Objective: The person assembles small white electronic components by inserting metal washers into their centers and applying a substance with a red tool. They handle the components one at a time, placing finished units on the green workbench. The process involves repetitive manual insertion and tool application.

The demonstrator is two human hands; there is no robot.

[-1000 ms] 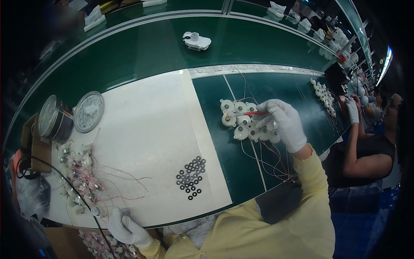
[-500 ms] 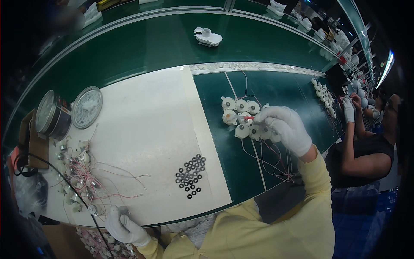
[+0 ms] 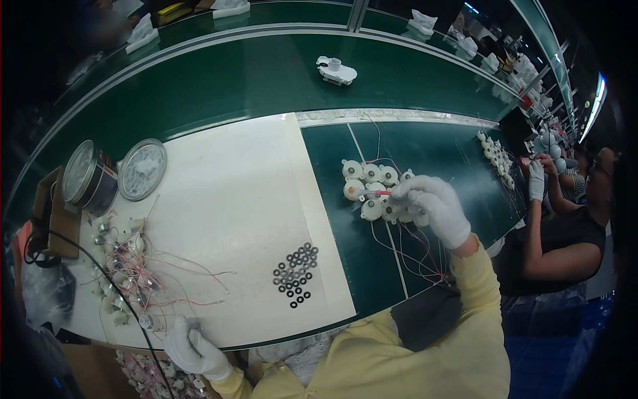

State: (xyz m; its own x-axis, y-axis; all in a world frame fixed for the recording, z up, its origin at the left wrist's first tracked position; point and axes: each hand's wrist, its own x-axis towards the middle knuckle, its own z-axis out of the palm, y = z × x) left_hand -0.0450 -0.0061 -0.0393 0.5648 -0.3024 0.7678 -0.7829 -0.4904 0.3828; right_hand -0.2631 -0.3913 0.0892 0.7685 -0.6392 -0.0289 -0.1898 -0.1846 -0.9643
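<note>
My right hand (image 3: 435, 209), in a white glove, pinches a thin brush (image 3: 383, 193) with a red handle. Its pale tip lies over or against one of several white round motor housings (image 3: 371, 210) grouped on the green mat. That housing (image 3: 353, 190), at the group's left edge, has an orange-brown centre; my fingers hide part of the group. At the table's front edge rests my gloved left hand (image 3: 193, 349), fingers curled together; whether anything is in them is hidden. Beside it lie a small silver-faced motor (image 3: 147, 322) and a heap of motors with pink wires (image 3: 129, 266).
Black rings (image 3: 296, 272) lie on the white sheet (image 3: 226, 199). A metal tin (image 3: 86, 178) and its round lid (image 3: 143, 170) stand at left, near a black cable (image 3: 93, 266). A white part (image 3: 337, 70) sits on the green belt (image 3: 266, 73). A co-worker (image 3: 558, 246) works at right.
The brush tip has shifted slightly right on the housing, with my right hand still gripping it. The white part has moved right along the belt. My view has tilted a little; my left hand stays put.
</note>
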